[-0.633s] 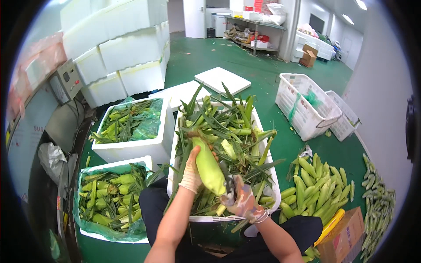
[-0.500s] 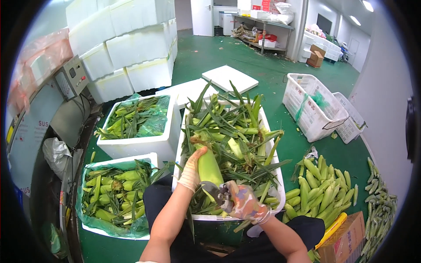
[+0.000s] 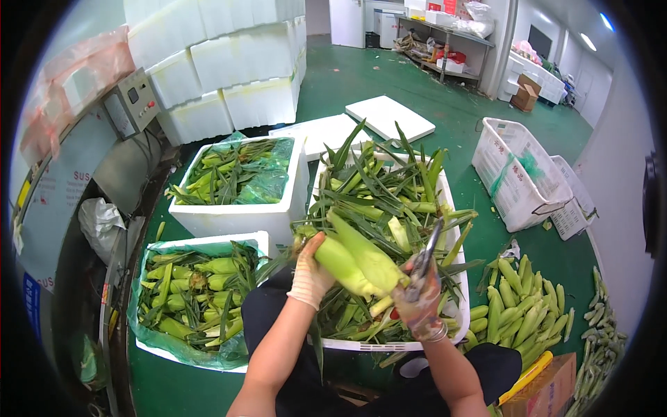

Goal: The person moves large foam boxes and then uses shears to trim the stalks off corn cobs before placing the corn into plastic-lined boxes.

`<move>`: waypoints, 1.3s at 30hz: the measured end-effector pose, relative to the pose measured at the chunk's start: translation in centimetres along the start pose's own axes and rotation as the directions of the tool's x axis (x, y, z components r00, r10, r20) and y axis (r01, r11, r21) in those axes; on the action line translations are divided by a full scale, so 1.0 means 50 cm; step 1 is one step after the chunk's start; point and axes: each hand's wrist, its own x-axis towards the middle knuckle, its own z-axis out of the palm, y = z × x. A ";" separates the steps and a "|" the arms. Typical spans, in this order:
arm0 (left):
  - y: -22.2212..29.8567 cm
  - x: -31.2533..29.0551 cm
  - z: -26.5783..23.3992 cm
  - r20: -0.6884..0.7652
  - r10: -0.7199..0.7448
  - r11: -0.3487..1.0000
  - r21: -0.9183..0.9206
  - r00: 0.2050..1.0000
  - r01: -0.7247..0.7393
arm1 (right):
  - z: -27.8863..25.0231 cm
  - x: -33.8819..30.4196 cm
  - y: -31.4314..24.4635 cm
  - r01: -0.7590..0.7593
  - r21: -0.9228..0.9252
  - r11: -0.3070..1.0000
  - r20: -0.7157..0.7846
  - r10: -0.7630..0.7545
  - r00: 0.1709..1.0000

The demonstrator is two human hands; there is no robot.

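Observation:
My left hand (image 3: pixel 312 273), with a whitish covering over its wrist, is closed round the silk end of a green ear of corn (image 3: pixel 332 263). A broad pale husk leaf (image 3: pixel 366 251) stands away from the ear. At the ear's stem end my right hand (image 3: pixel 421 300), in a patterned glove, grips pruning shears (image 3: pixel 423 260) with the blades pointing up. Its fingers also seem to pinch the husk's lower end. Both hands are above a white plastic crate (image 3: pixel 368 345) heaped with husks and long leaves.
Left of the crate stand two white foam boxes (image 3: pixel 229 213) (image 3: pixel 262 243) of corn and leaves. On the right lie a pile of trimmed corn (image 3: pixel 517 306), a cardboard box (image 3: pixel 545 389) and green vegetables (image 3: pixel 603 333). Farther off are a white basket (image 3: pixel 511 187) and foam lids (image 3: pixel 390 118).
My right hand has moved up and turned the shears' blades upward. A husk leaf now stands away from the ear. The view has shifted, so the scene sits farther right.

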 end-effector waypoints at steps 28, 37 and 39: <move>-0.135 -0.157 0.115 0.185 -0.287 -0.293 0.917 0.940 -0.270 | -0.112 -0.262 -0.032 -0.730 -0.125 0.672 0.439 0.697 0.566; -0.073 -0.176 0.074 0.353 -0.362 -0.517 0.694 0.863 -0.501 | -0.112 -0.166 -0.013 -0.589 -0.118 0.800 0.522 0.554 0.648; -0.079 -0.188 0.090 0.338 -0.347 -0.572 0.663 0.875 -0.483 | -0.147 -0.121 0.016 -0.635 -0.240 0.735 0.675 0.596 0.434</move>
